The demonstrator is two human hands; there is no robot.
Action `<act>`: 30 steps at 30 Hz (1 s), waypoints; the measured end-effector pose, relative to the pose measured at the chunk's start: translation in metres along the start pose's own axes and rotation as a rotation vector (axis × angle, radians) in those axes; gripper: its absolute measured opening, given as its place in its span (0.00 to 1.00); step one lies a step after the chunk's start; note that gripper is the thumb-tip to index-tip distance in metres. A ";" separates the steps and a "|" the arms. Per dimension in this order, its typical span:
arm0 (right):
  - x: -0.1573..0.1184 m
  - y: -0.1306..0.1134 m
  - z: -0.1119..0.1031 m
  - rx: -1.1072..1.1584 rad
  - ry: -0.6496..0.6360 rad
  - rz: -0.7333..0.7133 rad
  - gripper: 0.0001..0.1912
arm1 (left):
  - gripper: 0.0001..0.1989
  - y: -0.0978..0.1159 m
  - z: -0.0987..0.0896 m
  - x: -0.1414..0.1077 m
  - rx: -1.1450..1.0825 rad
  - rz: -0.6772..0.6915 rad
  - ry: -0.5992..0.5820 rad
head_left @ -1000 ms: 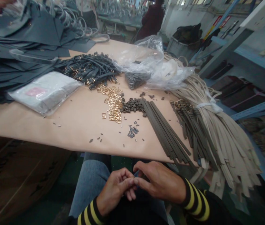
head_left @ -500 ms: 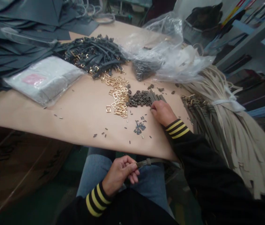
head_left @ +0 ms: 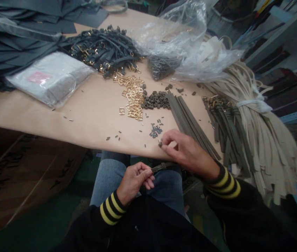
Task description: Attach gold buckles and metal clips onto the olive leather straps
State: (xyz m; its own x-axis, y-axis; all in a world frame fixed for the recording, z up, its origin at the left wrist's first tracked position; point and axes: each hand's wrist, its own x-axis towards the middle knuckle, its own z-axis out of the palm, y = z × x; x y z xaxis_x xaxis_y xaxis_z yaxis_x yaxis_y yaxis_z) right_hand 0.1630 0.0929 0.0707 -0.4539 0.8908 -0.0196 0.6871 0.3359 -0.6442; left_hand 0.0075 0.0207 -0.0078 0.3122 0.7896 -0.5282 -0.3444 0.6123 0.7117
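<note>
Strap (head_left: 163, 167), thin and flexible, pinched near its end by left hand (head_left: 134, 180); right hand (head_left: 187, 152), apart, pinches what seems a tiny dark keeper (head_left: 160, 144); both light, fingertip grip only.

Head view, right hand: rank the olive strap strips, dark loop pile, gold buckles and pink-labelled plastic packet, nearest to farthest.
1. Olive strap strips, just beyond the right hand, toward the table's right.
2. Dark loop pile, farther up, mid-table.
3. Gold buckles, just left of that pile.
4. Pink-labelled plastic packet, far left.
</note>
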 end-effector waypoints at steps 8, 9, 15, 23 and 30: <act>-0.066 -0.015 0.046 0.122 0.119 0.242 0.06 | 0.15 -0.004 0.006 -0.005 0.055 0.047 -0.017; -0.068 -0.015 0.049 0.124 0.130 0.253 0.06 | 0.15 -0.005 0.007 -0.006 0.059 0.051 -0.017; -0.069 -0.018 0.051 0.184 0.113 0.265 0.06 | 0.15 -0.008 0.007 -0.010 0.066 0.073 -0.011; -0.070 -0.014 0.053 0.133 0.099 0.130 0.05 | 0.15 -0.009 0.002 -0.012 0.053 0.075 -0.043; -0.064 -0.007 0.049 0.275 -0.086 0.071 0.05 | 0.16 -0.010 -0.003 -0.016 0.069 0.039 -0.068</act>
State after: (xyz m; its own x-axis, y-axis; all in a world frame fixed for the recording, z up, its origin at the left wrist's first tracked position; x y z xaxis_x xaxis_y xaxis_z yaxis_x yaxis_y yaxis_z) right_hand 0.1592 0.0189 0.0396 -0.4648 0.8759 -0.1294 0.5450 0.1679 -0.8214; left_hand 0.0036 0.0020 -0.0076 0.3599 0.8070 -0.4683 -0.2962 0.5747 0.7628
